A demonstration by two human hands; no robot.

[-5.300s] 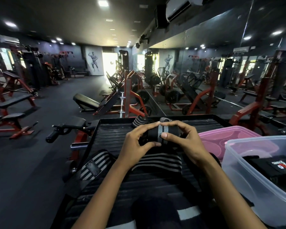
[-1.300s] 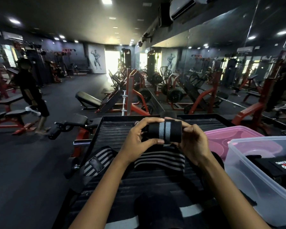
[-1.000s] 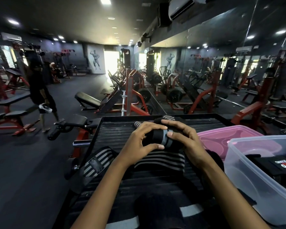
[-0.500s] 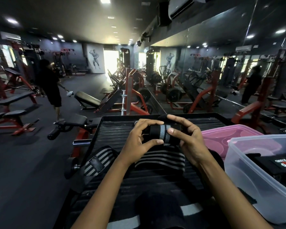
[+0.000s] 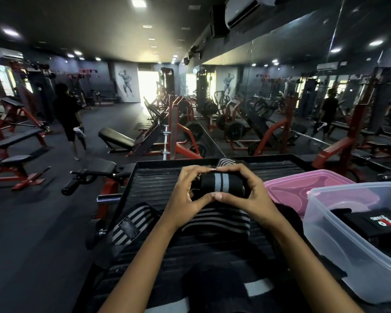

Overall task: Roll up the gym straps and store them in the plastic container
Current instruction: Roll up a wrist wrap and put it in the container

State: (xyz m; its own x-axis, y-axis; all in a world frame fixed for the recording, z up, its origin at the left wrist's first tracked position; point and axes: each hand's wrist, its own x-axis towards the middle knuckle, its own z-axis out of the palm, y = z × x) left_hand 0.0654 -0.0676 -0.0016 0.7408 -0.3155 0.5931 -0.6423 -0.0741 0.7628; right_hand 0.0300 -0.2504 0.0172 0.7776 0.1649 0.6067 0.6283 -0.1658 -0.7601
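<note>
Head view: rolled gym strap (image 5: pixel 219 185), black with grey stripes, held above a black ribbed platform (image 5: pixel 154 186). Left hand (image 5: pixel 185 199) and right hand (image 5: pixel 251 195) both curl round the roll, thumbs meeting beneath it, fingertips meeting on top. Unrolled striped straps (image 5: pixel 215 222) lie flat on the platform under the hands. Clear plastic container (image 5: pixel 325 236) stands at right, holding a black item with a red-and-white logo (image 5: pixel 379 224). Pink lid (image 5: pixel 303 188) lies just behind the container. Person in dark clothes (image 5: pixel 68 118) stands far left among benches.
</note>
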